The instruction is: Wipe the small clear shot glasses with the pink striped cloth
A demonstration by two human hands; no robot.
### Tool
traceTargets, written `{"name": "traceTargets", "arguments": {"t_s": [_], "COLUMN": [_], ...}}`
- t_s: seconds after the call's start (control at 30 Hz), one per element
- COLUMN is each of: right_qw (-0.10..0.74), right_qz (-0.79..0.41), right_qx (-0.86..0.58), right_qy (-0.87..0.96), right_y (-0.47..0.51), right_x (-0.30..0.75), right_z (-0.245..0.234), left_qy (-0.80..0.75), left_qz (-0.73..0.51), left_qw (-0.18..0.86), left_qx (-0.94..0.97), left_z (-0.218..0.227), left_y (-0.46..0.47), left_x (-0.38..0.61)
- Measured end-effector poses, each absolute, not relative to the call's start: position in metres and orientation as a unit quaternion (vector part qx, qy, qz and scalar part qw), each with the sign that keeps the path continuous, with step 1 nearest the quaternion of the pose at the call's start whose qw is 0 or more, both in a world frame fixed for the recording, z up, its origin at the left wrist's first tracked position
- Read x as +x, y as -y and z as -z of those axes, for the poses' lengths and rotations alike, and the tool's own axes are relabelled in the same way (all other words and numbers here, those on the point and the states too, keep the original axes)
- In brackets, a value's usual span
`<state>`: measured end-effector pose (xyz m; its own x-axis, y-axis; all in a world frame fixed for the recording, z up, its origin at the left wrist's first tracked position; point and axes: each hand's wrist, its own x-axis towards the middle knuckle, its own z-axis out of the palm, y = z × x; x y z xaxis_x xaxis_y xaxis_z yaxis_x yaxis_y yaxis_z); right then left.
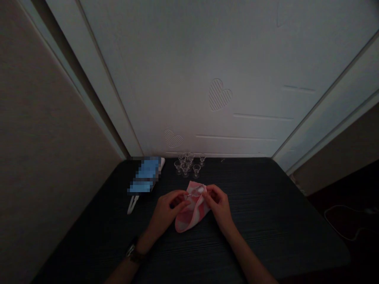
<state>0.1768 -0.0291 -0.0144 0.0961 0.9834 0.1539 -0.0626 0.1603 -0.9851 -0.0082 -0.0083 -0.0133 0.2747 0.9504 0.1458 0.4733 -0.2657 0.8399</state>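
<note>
Over the middle of a dark table [266, 213], my left hand [168, 211] and my right hand [217, 205] are both closed around a pink and white striped cloth [189, 215]. A small clear stemmed glass [196, 191] lies on its side between my fingertips, above the cloth. My left fingers pinch its stem end and my right fingers hold the cloth against its bowl. A watch [134, 252] sits on my left wrist.
Several small clear glasses [188, 163] stand in a cluster at the table's back edge, against a white panel with heart shapes [219, 94]. A blurred blue item [146, 175] lies at the back left, with a white clip-like object [132, 204] in front of it. A cable [340, 221] lies on the floor at right.
</note>
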Motion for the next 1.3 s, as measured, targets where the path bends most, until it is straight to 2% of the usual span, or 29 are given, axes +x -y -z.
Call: {"name": "traceTargets", "arguments": {"t_s": [0.9,1.17,1.3], "right_qw": [0.557,0.554,0.555], "right_qz": [-0.509,-0.478,-0.455], "right_qx": [-0.437,-0.468,-0.487], "right_qy": [0.490,0.495,0.498], "right_y": [0.030,0.027,0.026], "right_x": [0.177,0.177,0.178], "right_z": [0.013,0.020,0.023], "left_qy": [-0.486,-0.470,-0.455], "left_qz": [-0.322,-0.365,-0.367], "left_qw": [0.352,0.460,0.459], "left_qx": [0.732,0.659,0.669], "left_z": [0.003,0.009,0.010], "left_y": [0.011,0.010,0.010], "left_x": [-0.007,-0.004,-0.003]}}
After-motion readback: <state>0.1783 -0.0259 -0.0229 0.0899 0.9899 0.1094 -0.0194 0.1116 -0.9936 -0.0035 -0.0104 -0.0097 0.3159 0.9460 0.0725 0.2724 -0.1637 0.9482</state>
